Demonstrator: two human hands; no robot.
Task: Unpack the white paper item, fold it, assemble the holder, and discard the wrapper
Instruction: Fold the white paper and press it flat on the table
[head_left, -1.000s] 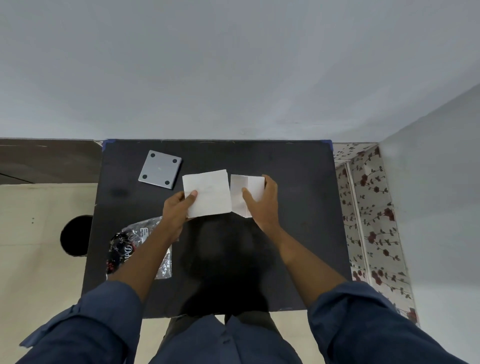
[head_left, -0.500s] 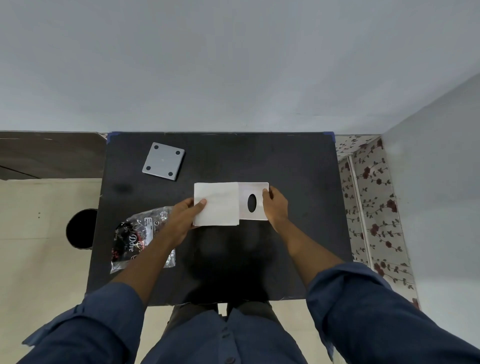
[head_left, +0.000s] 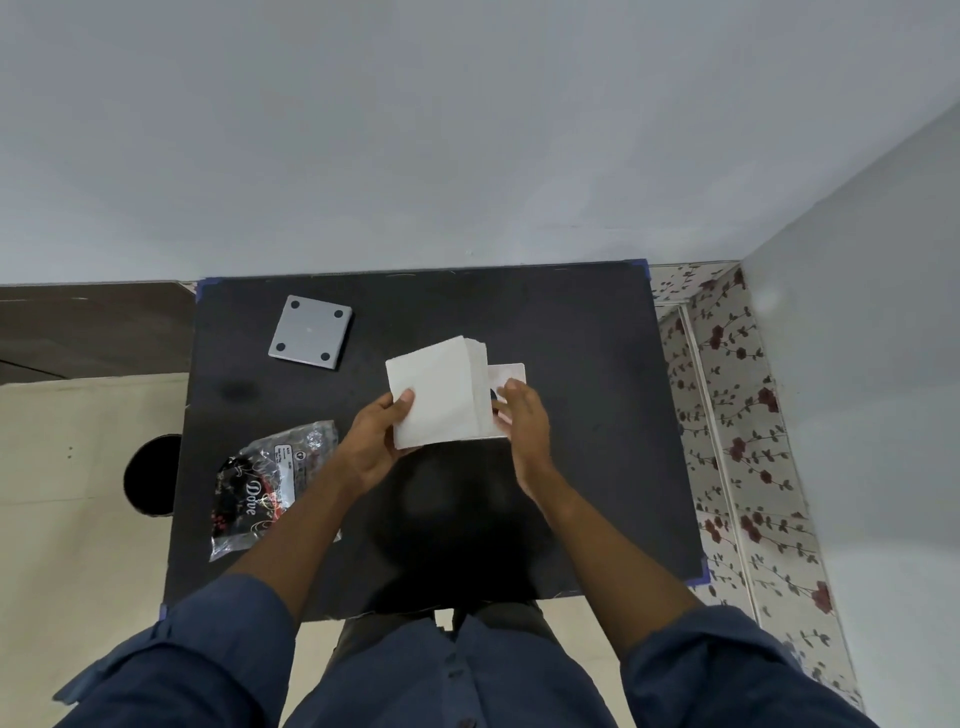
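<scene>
A thick stack of white paper napkins (head_left: 439, 392) is held above the middle of the black table (head_left: 571, 467), tilted with its layered edge facing right. My left hand (head_left: 376, 434) grips its near left corner, thumb on top. Just right of the stack, a white holder cover (head_left: 506, 375) with a dark oval slot peeks out, mostly hidden behind the paper. My right hand (head_left: 522, 415) holds that cover by its near side. A grey square holder base (head_left: 310, 331) with dark feet lies at the far left. The crumpled clear wrapper (head_left: 262, 486) with red and black print lies near left.
A round black bin (head_left: 150, 475) stands on the floor left of the table. A flowered wall strip (head_left: 727, 415) runs along the table's right side. A plain grey wall rises behind the far edge. My dark blue sleeves (head_left: 208, 660) fill the bottom of the view.
The napkin stack has been lifted off the table and slid right over the holder cover, now covering most of its slot. My right hand has shifted onto the cover's near side.
</scene>
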